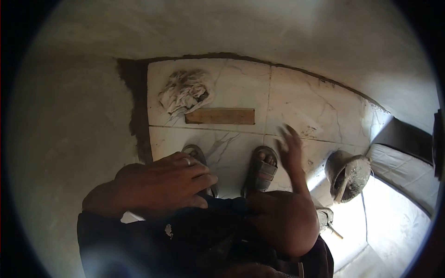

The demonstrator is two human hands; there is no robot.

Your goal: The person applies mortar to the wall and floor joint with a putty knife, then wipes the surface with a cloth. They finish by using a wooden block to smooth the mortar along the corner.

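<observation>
My left hand (pixel 178 181), with a ring on one finger, hangs over my lap. Its fingers are loosely bent with the thumb apart, and nothing shows in them. My right hand (pixel 291 149) reaches down over the tiled floor (pixel 232 88), fingers apart and nothing seen in them. Nearest to it is my sandalled right foot (pixel 263 169); the left foot (pixel 194 153) is partly hidden behind my left hand. Beyond my feet a short flat wooden board (pixel 220 116) lies on the marble-look tiles, beside a crumpled, dirty whitish cloth or bag (pixel 184 92).
A mortar-smeared bucket (pixel 338 169) with a light stick-like handle in it stands at the right. Closer in, another dirty tool or container (pixel 325 217) is partly hidden by my arm. Plastered walls (pixel 74 129) enclose the tiles, with a dark gap (pixel 141 106) along the left edge.
</observation>
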